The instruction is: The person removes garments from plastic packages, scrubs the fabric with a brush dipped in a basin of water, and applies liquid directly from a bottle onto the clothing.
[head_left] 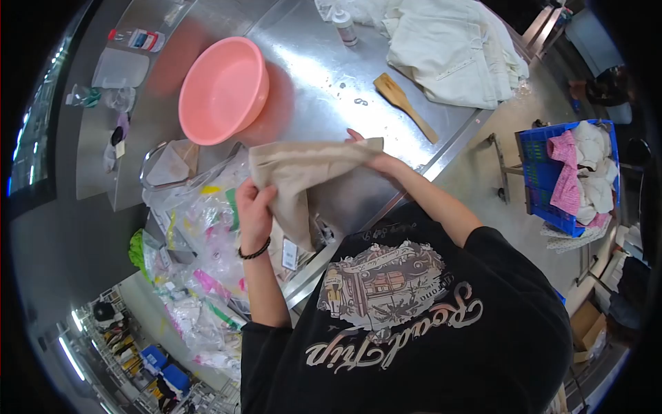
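A beige garment [303, 165], perhaps a pair of trousers, is stretched between both hands above the metal table's near edge. My left hand [255, 207] grips its left end, thumb on top of the fabric. At the right end, my right hand [372, 155] holds the other corner; the cloth covers part of it, and one finger shows beyond the far edge. The lower part of the garment hangs toward my body. Close by it is a white label [289, 254]; I cannot tell whether it is attached.
On the metal table [303, 96] stand a pink basin [224, 90] and a white bottle [345, 29]. A wooden spatula [405, 107] lies beside white garments [448, 58]. Clear plastic bags [200, 276] are heaped at left. A blue crate [527, 172] with clothes stands at right.
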The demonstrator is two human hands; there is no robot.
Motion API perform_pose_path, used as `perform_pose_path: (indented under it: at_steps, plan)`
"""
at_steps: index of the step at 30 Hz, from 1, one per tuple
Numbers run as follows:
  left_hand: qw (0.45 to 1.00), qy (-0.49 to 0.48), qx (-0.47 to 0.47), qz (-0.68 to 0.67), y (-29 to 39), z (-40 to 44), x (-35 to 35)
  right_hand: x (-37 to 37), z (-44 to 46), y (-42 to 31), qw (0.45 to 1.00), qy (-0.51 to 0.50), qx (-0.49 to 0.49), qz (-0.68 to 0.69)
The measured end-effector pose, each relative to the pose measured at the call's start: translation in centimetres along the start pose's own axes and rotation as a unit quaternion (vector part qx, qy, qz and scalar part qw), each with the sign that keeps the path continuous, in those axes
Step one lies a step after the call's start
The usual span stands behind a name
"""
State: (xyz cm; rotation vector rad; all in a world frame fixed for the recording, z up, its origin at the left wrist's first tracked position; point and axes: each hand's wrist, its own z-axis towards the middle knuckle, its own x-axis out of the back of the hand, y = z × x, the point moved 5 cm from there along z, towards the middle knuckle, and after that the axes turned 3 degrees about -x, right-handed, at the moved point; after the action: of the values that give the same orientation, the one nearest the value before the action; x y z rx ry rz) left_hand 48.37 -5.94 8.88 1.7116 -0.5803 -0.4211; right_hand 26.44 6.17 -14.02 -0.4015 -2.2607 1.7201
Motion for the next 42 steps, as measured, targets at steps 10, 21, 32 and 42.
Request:
perform_pose_path:
  at_steps: [10,21,32,42]
  plan:
    - [0.980,0.134,-0.067,-0.128,1.9,-7.0,10.7,-2.2,-2.5,-8.7,0.942,-0.216,0.112,0.230]
    - [0.994,-0.029,0.029,-0.098,-4.6,8.1,8.5,3.2,-8.3,-7.5,0.989,0.044,-0.047,0.132]
    - [0.836,0.073,-0.034,0.543,-22.9,7.8,-2.1,11.6,-5.6,-1.7,0.929,0.251,-0.011,-0.273]
    - [0.765,0.166,-0.004,0.622,-23.1,2.4,-0.6,14.1,-0.5,-1.7,0.876,0.146,-0.072,-0.455]
